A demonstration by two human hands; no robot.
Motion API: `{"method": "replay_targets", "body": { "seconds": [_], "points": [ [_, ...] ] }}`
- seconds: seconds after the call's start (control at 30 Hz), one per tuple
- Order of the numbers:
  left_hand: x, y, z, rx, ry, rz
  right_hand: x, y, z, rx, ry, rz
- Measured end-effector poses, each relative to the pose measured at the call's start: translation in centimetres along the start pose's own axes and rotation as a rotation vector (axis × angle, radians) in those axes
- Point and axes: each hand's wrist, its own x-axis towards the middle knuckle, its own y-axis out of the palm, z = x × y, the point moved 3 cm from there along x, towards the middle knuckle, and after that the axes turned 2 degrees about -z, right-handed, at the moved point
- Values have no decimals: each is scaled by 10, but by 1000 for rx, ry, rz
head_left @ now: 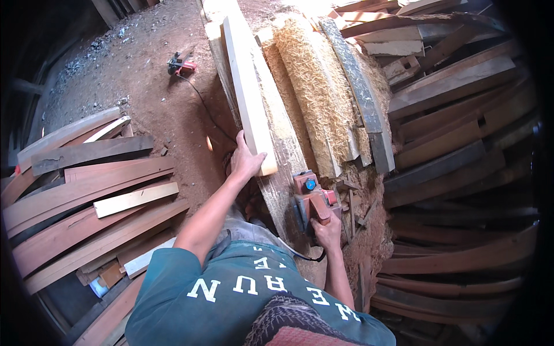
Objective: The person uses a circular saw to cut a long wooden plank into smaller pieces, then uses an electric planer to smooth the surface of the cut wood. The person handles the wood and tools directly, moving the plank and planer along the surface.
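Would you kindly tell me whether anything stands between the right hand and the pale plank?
Yes, the power planer gripped by the right hand sits in between; nothing visible blocks the space from planer to pale plank.

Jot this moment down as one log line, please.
left hand: on near end of pale plank; right hand: gripping electric planer; under plank: rough board

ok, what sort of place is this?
Probably a woodworking shop: the right hand grips what looks like a power planer, the left hand holds a pale plank, and curly shavings and stacked timber lie around.
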Motion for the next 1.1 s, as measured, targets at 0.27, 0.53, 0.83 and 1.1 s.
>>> {"method": "replay_targets", "body": {
  "seconds": [0.27,0.53,0.83,1.1],
  "points": [
    [-33,46,72,94,-30,135,1,3,-4,28,46,-2],
    [-1,60,49,-39,21,102,10,2,11,65,94,-28],
    [65,28,30,-51,111,-135,16,6,35,21,44,-46],
    [62,-44,102,11,170,9,70,60,76,13,-77,99]
  ]
}}
